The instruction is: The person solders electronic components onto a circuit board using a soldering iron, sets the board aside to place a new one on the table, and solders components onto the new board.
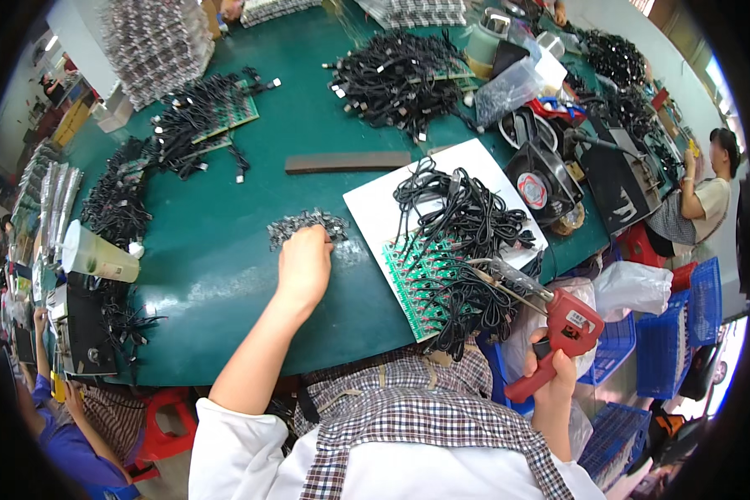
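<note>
My left hand (305, 265) reaches down to a small heap of tiny metallic parts (287, 227) on the green table. Its fingers are curled together at the heap's near edge, and whatever they pinch is hidden. My right hand (556, 372) is wrapped round the handle of a red soldering gun (573, 325), with the index finger near the trigger. The gun's metal nozzle points left, over a green circuit board panel (408, 279) with rows of small parts. Coiled black cables (467, 217) lie across the panel, which rests on a white board (367, 200).
A dark wooden bar (347, 162) lies beyond the white board. Piles of black cables (400, 79) stand further back. A plastic cup (100, 254) is at left; a black fan-like unit (542, 183) and blue crates (665, 350) are at right. Other people sit at both sides.
</note>
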{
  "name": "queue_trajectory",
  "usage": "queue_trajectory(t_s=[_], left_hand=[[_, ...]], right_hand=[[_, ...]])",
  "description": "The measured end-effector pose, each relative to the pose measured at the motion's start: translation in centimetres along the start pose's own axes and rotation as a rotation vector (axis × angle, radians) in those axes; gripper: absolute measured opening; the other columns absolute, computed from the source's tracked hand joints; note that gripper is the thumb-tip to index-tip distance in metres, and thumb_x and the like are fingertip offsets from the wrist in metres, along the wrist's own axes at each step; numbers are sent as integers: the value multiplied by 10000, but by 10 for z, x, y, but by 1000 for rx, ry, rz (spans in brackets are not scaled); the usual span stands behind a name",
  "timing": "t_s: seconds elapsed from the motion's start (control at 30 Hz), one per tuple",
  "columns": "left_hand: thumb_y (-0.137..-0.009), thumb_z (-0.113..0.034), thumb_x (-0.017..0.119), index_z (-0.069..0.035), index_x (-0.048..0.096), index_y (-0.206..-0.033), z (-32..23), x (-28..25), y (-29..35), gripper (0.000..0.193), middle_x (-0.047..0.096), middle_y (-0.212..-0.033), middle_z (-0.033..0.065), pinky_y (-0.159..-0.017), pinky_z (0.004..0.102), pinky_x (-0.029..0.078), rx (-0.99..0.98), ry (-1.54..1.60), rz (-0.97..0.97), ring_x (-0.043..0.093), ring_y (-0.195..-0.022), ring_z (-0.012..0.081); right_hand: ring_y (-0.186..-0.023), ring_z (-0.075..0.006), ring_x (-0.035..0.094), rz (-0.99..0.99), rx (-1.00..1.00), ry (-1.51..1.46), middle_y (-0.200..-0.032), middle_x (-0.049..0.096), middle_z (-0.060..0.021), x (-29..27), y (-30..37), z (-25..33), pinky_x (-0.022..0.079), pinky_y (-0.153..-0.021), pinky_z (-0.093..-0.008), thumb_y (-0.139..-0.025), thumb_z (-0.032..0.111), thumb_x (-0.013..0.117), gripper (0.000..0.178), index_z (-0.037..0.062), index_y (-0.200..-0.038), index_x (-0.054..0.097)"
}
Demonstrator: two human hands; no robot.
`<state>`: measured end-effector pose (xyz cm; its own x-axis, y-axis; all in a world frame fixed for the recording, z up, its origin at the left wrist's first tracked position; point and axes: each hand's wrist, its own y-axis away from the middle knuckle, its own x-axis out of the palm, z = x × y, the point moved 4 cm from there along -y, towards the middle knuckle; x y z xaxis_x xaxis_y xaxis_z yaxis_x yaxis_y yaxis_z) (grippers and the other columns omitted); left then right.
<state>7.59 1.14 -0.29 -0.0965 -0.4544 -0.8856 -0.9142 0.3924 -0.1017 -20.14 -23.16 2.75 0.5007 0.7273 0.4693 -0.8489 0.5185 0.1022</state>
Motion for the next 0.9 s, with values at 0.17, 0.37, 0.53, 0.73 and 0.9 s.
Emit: queue_trajectory(t_s=[0.17,0.37,0.53,0.73,0.9], left_hand=[[-745,-13,596,41,578,-796,-7,-10,-2,77,614,-768,161,-652,355,486,167,1,-12,607,-698,299],[-786,25,586,31,600,-901,-31,7,14,116,618,-842,68,-641,239,502,-264,1022,155,609,-704,124],[-735,1,614,-28,566,-859,-65,2,7,136,606,-1038,132,-893,433,403,317,439,-107,552,-1026,291],[-789,-26,503,-38,507,-916,-71,21,35,127,542,-1187,139,-965,460,352,400,164,-90,503,-1138,261],[-793,-28,510,-28,511,-904,-66,18,48,111,539,-1191,144,-949,446,373,358,190,-98,507,-1134,257]], right_hand=[[-538,-188,547,-27,86,109,-957,554,-174,31,-12,-1,453,-442,-257,-704,304,714,700,-38,-1207,367],[-653,-206,569,137,108,141,-1051,554,-239,45,-33,-14,479,-545,-280,-724,134,730,636,-21,-1239,390],[-644,-216,571,-16,-12,130,-1018,562,-204,51,-45,-15,492,-543,-300,-734,190,718,626,-10,-1230,392],[-1334,-340,169,38,-146,0,-1415,225,-190,26,-92,-2,279,-1051,-452,-804,362,621,821,48,-1391,141],[-1331,-334,193,60,-4,-26,-1410,259,-182,27,-87,-27,408,-946,-335,-795,377,617,818,33,-1387,169]])
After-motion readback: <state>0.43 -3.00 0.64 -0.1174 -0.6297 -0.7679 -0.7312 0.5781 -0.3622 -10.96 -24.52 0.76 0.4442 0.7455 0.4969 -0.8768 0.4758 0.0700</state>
